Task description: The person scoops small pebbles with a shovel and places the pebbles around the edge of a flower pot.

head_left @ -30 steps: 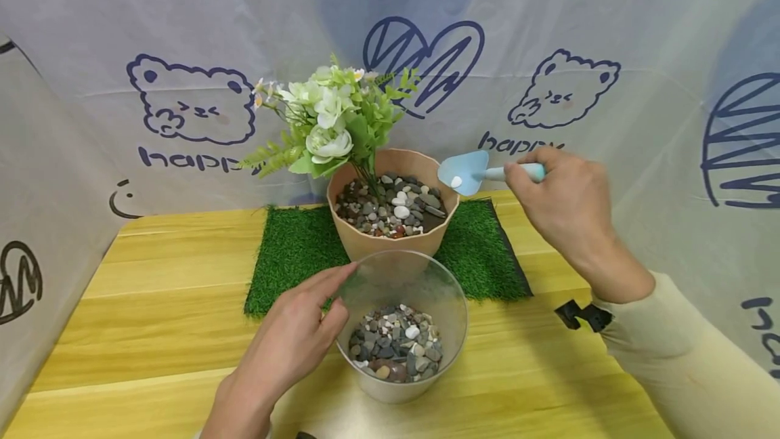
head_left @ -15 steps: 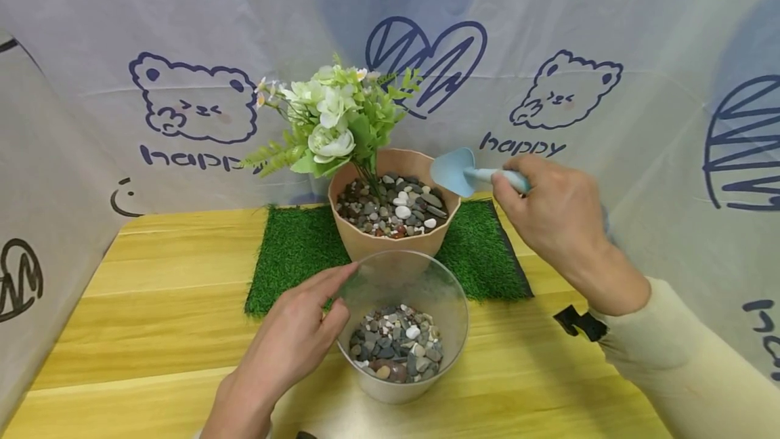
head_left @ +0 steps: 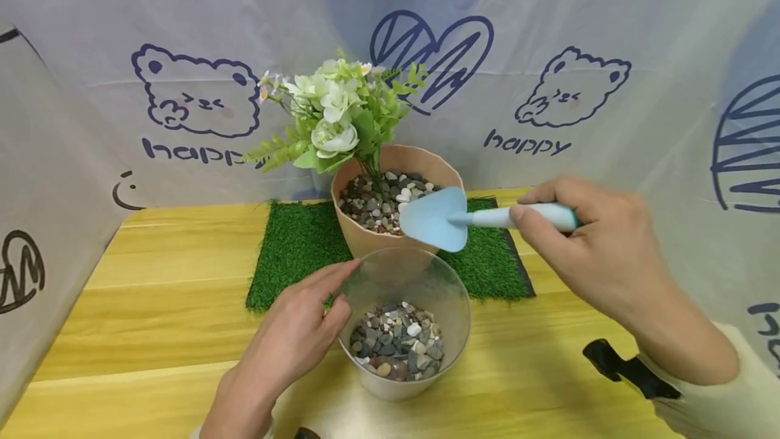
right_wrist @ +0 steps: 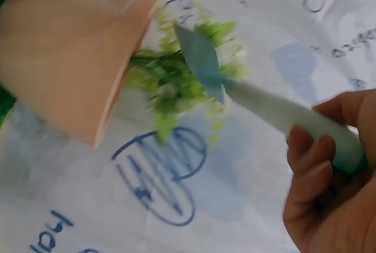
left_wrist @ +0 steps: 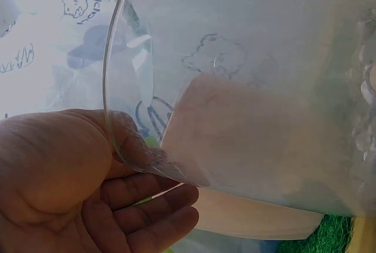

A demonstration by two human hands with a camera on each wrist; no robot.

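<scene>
On the wooden table (head_left: 158,276) lies a green turf mat (head_left: 298,256), with a peach pot (head_left: 365,239) standing on it. White-and-green flowers (head_left: 338,110) rise from the pot, and a clear tub (head_left: 447,303) stands just in front. The left hand (head_left: 298,320) holds the tub's rim; the right hand (head_left: 609,249) grips the handle of a blue trowel (head_left: 447,219), blade raised by the pot's right rim. Pebbles (head_left: 399,341) lie in both pot and tub

Two hands (head_left: 295,330) (head_left: 615,256), one trowel (head_left: 490,217), one pot (head_left: 361,239), one tub (head_left: 397,391)
</scene>
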